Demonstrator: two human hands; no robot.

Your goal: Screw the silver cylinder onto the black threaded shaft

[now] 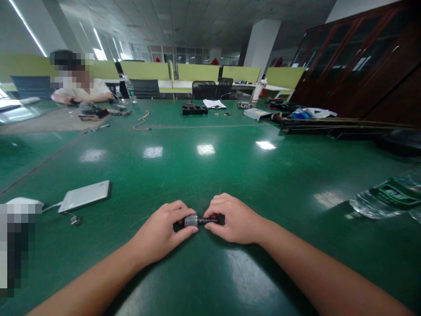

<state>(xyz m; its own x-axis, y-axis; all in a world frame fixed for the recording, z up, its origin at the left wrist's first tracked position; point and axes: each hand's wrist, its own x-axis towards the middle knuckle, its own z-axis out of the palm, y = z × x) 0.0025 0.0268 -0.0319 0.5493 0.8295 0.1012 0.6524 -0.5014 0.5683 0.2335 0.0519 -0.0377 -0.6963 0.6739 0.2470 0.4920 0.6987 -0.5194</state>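
Observation:
Between my hands, just above the green table or resting on it, is a small part made of a silvery metal cylinder (190,220) and a dark, ridged shaft (210,220) sticking out to the right. The thumb and fingers of my left hand (166,228) pinch the cylinder. My right hand (233,219) grips the shaft between thumb and curled fingers. Whether the shaft is a screw or carries a spring, I cannot tell. My fingers cover both ends of the part.
A silver power bank (85,196) with a white cable lies on the left. To the right, a clear water bottle (388,197) lies on its side. Across the green table (184,171) are a black tray (194,109), papers (214,104) and a seated person (83,90).

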